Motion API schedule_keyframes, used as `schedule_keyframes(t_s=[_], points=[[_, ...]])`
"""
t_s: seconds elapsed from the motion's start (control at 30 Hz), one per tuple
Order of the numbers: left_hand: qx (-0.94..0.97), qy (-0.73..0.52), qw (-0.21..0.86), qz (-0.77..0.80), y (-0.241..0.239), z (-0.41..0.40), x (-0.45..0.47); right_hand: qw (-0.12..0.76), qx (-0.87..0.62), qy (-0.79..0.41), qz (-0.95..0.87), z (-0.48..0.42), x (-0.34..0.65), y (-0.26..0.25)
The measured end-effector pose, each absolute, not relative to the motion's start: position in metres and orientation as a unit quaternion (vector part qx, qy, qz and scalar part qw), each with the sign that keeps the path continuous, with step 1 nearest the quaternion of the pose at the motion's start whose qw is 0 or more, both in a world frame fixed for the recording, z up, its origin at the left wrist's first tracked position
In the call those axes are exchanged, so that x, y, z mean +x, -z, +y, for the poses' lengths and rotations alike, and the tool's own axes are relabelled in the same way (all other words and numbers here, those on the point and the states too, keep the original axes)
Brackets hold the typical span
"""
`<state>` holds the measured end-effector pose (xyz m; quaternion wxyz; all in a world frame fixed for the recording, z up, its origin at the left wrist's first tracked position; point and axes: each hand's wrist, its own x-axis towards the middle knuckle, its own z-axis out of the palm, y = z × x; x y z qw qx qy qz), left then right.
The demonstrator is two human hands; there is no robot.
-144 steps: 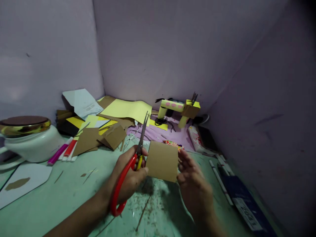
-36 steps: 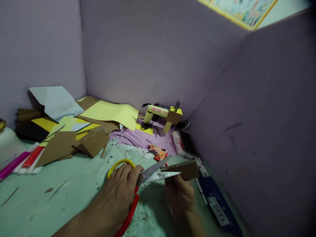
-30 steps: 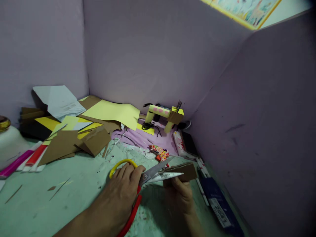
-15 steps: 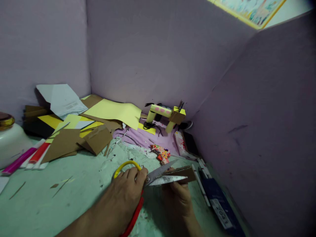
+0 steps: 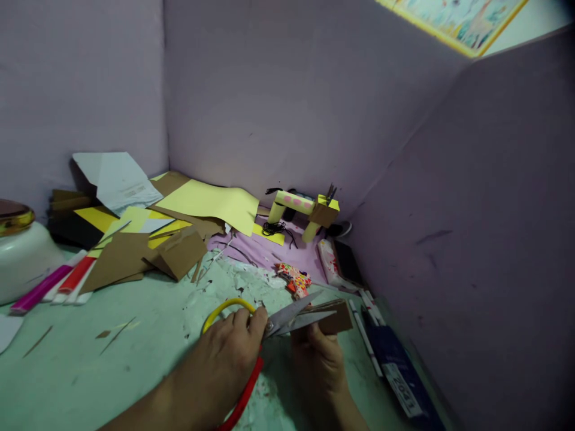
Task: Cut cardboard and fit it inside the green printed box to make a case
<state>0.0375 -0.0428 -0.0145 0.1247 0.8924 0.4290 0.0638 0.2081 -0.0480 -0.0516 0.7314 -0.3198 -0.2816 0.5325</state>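
Note:
My left hand grips scissors with one yellow and one red handle loop; the steel blades point right and bite into the edge of a brown cardboard piece. My right hand holds that cardboard from below, nearly edge-on to the camera, just above the green table.
Yellow paper and cardboard scraps lie at the back left beside markers and a white pot. A yellow paper-roll figure stands in the corner. A dark blue box and pens run along the purple right wall.
The scissor blades have closed further into the cardboard over the last second. Both hands have drifted slightly lower. Several seconds ago the cardboard faced me flat and the scissors pointed up.

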Motion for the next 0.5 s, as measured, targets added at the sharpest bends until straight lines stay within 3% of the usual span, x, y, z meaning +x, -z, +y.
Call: schedule_keyframes(t_s=[0.23, 0.5], points=[[0.895, -0.051, 0.125, 0.425, 0.010, -0.043, 0.034, 0.729, -0.347, -0.520, -0.281, -0.049, 0.206, 0.049], [0.895, -0.130, 0.137, 0.404, 0.012, -0.035, 0.036, 0.724, -0.363, -0.503, -0.302, -0.046, 0.201, 0.042]])
